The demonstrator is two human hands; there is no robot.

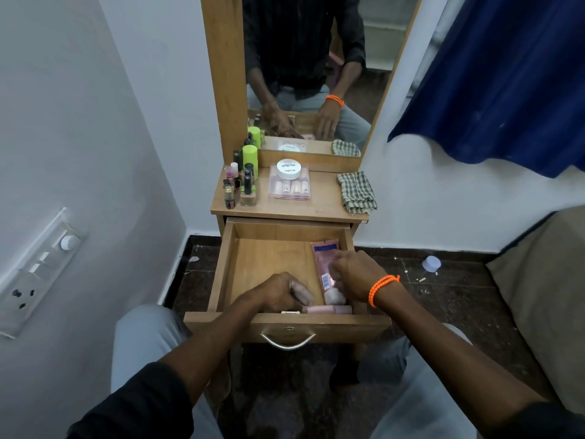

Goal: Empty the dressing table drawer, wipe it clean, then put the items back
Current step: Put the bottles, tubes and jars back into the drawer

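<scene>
The wooden drawer (pixel 272 258) of the dressing table is pulled out. A pink tube (pixel 326 264) lies along its right side, and a pale pink bottle (pixel 329 309) lies against the front wall. My right hand (pixel 354 275), with an orange wristband, rests on the tube's lower end, fingers curled around it. My left hand (pixel 281 293) is inside the drawer near the front, fingers bent beside the pink bottle; whether it grips anything is hidden. On the tabletop (pixel 323 204) stand several small bottles (pixel 240 182), a clear box (pixel 289 185) with a white jar on it, and a folded checked cloth (pixel 356 193).
A mirror (pixel 304 74) rises behind the tabletop. A white wall with a switch panel (pixel 38 267) is close on the left. A blue curtain (pixel 506 80) hangs at the right above a beige seat (pixel 544 296). A small cap (pixel 431 263) lies on the dark floor.
</scene>
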